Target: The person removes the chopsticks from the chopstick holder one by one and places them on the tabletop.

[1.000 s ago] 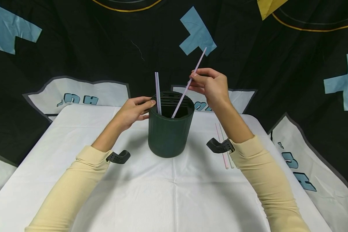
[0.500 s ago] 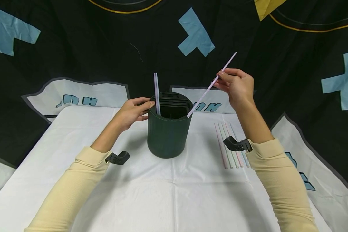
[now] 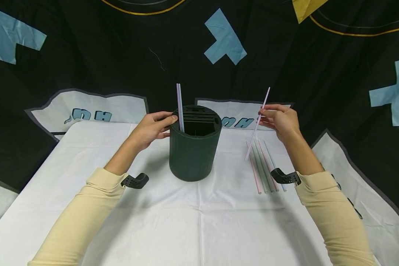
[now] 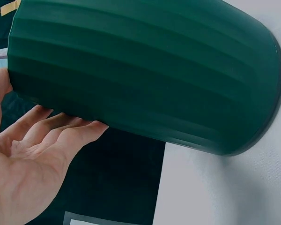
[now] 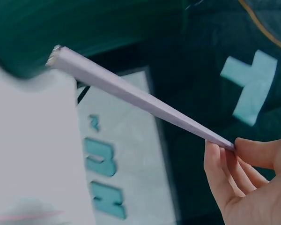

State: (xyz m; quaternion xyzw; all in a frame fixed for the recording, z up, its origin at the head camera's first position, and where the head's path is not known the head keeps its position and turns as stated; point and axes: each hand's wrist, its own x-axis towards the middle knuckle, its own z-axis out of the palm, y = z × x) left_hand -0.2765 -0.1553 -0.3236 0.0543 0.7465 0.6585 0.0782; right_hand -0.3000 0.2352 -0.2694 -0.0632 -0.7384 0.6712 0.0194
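Observation:
A dark green pen holder [image 3: 194, 159] stands upright on the table, slots showing in its top. My left hand [image 3: 149, 131] grips its left side, thumb at the rim; in the left wrist view the fingertips [image 4: 99, 126] touch the ribbed wall. Lilac pencils [image 3: 180, 107] stand upright inside, close to that thumb. My right hand [image 3: 280, 120] pinches another lilac pencil [image 3: 257, 123] between thumb and fingertips, tilted, its lower end near the row on the table. In the right wrist view this pencil [image 5: 145, 101] looks six-sided, with a blunt end.
Several pencils [image 3: 266, 168] in pink, green and blue lie side by side on the white-covered table [image 3: 199, 225], right of the holder and partly under the right wrist strap [image 3: 285, 176]. A black cloth backdrop [image 3: 119, 55] hangs behind.
My right hand has moved right, away from above the holder, then down, taking the lilac pencil out over the row on the table. My left hand stays at the holder.

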